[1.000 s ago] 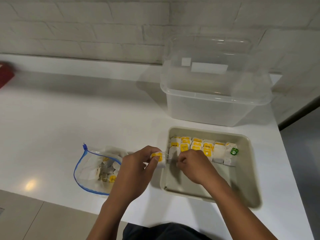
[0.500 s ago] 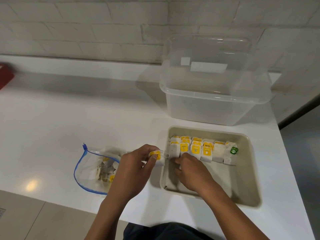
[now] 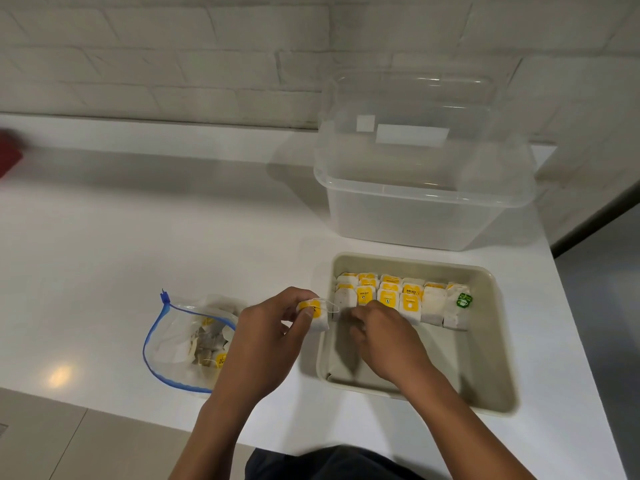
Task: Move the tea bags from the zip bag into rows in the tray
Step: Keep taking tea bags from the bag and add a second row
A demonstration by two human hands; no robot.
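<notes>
Your left hand (image 3: 266, 336) pinches one tea bag (image 3: 316, 315) at the tray (image 3: 485, 341) rim, ready to slot; your right hand (image 3: 384, 336) steadies the row (image 3: 408, 299), grip unclear. Zip bag (image 3: 187, 341) stays close on worktop (image 3: 138, 237) for refills.

Head view, downward over counter (image 3: 138, 237)

Red obj (image 3: 8, 152) cut off, blurred, left edge.
</notes>
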